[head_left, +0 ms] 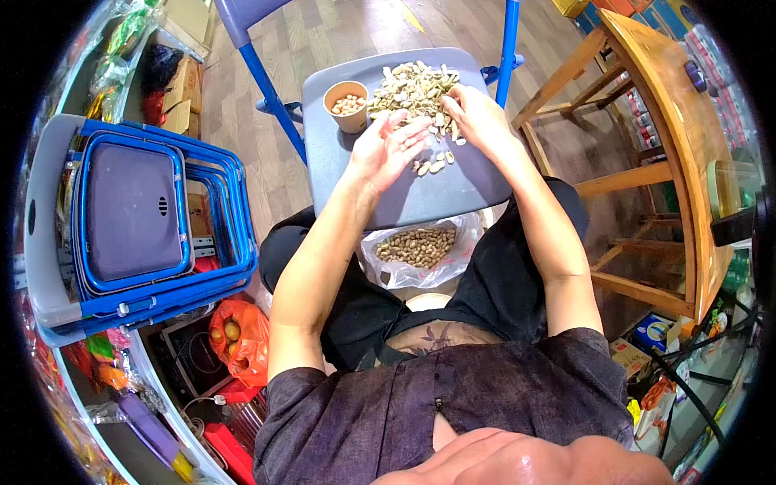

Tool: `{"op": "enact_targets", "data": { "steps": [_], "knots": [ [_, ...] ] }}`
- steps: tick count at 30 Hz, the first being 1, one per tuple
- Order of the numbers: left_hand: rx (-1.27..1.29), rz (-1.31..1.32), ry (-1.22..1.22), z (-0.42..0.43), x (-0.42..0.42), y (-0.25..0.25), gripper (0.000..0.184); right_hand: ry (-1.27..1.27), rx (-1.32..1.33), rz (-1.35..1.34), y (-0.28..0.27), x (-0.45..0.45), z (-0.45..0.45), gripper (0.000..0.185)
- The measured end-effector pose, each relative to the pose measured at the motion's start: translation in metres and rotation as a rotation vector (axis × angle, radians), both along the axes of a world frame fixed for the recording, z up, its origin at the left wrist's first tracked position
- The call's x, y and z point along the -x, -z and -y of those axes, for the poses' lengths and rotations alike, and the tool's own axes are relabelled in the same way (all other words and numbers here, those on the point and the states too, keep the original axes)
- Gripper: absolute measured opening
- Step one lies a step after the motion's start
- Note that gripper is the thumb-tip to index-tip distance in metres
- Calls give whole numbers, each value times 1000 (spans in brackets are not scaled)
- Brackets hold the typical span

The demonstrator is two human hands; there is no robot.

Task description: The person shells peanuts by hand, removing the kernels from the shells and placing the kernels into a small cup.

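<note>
A heap of peanut shells [412,87] covers the far part of a grey folding-chair seat [339,182]. Beside it, on the left, stands a paper cup [351,121] with shelled peanuts [348,104] inside. My left hand [388,152] is palm up over the seat, fingers stretched and apart, near the heap's front edge. At the heap's right side, my right hand [478,121] has its fingers pinched together; what is between them is hidden. Several loose unshelled peanuts [435,165] lie between the hands. Below the seat, a clear plastic bag [388,273] holds many unshelled peanuts [416,246].
Blue-framed folding chairs [133,210] are stacked at left. An orange plastic bag [246,343] with round produce sits below them. A wooden table [683,162] stands at right. Shelves [105,77] of packaged goods line the left side. My legs [541,267] flank the seat.
</note>
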State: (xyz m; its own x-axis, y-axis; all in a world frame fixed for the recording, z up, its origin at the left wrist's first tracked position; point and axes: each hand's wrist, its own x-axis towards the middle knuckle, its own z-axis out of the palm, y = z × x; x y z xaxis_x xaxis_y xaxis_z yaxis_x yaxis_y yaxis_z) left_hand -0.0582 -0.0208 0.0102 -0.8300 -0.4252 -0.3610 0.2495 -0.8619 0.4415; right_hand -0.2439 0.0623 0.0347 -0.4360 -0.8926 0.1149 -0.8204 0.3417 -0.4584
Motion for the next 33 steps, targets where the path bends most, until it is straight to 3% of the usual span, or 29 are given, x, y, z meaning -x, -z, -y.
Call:
{"op": "enact_targets", "data": {
  "steps": [5,6,9,13,16,20,23,25,29,33],
  "knots": [
    [34,-46,-30,2,-9,-5,48,28,66,-71,5,9,-8,30],
    [123,-8,-28,-1,-10,-11,62,28,91,-56,4,8,-10,29],
    [333,9,29,-2,-14,-9,65,26,120,-8,1,4,-17,25],
    [423,33,-14,-3,-7,-3,58,-8,188,49,-1,0,-23,21],
    [871,264,-36,-1,2,6,47,-9,205,82,-8,-3,-27,20],
    [761,227,-146,0,9,5,50,-2,254,91,-6,2,-33,20],
    [693,118,-165,11,-2,-33,41,-11,273,75,-10,4,-38,19],
    [782,63,-226,30,-11,-45,37,-38,283,78,-9,5,-41,20],
    [1174,367,-321,58,-16,-47,35,-94,206,80,-8,-1,-44,19],
    [1305,523,-340,66,-3,-27,33,-256,-29,265,-5,-6,-46,17]
  ]
}}
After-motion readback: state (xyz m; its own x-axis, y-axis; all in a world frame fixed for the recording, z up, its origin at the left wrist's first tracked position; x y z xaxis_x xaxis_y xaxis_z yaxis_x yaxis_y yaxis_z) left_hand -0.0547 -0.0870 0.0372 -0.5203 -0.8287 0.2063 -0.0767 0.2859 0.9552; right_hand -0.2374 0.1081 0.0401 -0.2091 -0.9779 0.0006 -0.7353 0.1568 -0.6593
